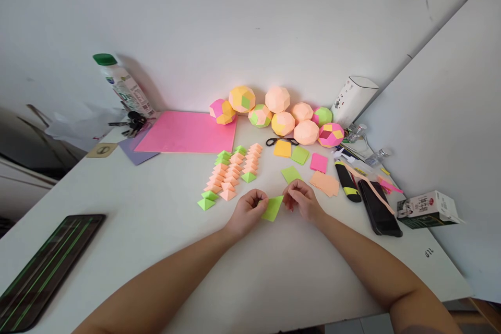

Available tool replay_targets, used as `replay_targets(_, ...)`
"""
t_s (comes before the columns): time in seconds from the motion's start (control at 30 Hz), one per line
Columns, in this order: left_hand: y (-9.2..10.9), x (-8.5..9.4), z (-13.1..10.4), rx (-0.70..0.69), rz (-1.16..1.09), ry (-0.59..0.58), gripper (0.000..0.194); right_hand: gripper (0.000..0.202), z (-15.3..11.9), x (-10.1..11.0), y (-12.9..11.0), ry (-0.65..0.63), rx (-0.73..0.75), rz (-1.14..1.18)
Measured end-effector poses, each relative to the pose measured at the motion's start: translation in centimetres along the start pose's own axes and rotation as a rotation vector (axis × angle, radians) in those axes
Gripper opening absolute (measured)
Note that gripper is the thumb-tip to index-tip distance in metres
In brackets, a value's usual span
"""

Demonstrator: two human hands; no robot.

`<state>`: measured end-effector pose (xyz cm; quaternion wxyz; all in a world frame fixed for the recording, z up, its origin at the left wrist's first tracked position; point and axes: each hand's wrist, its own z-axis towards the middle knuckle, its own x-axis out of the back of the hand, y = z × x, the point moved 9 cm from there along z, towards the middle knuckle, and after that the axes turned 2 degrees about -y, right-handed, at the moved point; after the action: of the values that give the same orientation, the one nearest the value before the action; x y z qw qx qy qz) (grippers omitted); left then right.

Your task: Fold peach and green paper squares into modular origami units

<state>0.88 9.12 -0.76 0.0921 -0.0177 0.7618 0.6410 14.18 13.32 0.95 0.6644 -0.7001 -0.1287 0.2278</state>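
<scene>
A green paper square (273, 209) is pinched between the thumb and fingers of my left hand (247, 212) above the white table. My right hand (302, 200) is just to its right, fingers curled close to the paper's upper right corner; whether they touch it or hold anything is too small to tell. Behind my right hand lies another green sheet (291, 174). Rows of folded peach and green paper pieces (228, 173) lie to the left of my hands. Stacks of orange (282, 148), green (300, 155), pink (319, 163) and peach paper (325, 183) lie beyond and to the right.
Several faceted paper balls (277, 99) sit along the wall, with black-handled scissors (282, 142) in front. A pink board (188, 132) and bottle (127, 86) stand back left, a dark tablet (49, 271) front left. A phone (379, 207) and carton (427, 210) are right.
</scene>
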Motion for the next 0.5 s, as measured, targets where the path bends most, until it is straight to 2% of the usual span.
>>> replay_targets(0.13,0.1,-0.5,-0.1,0.001,0.0,-0.032,0.025,0.015,-0.2,-1.5,0.2,-0.117,-0.038,-0.108)
replay_targets(0.3,0.4,-1.2,-0.6,0.055,-0.041,-0.067,0.032,0.02,-0.3,-1.3,-0.1,-0.086,-0.015,-0.173)
replay_targets(0.5,0.9,-1.3,-0.6,0.016,-0.044,-0.089,0.041,0.02,-0.1,-0.8,0.3,-0.046,-0.015,-0.146)
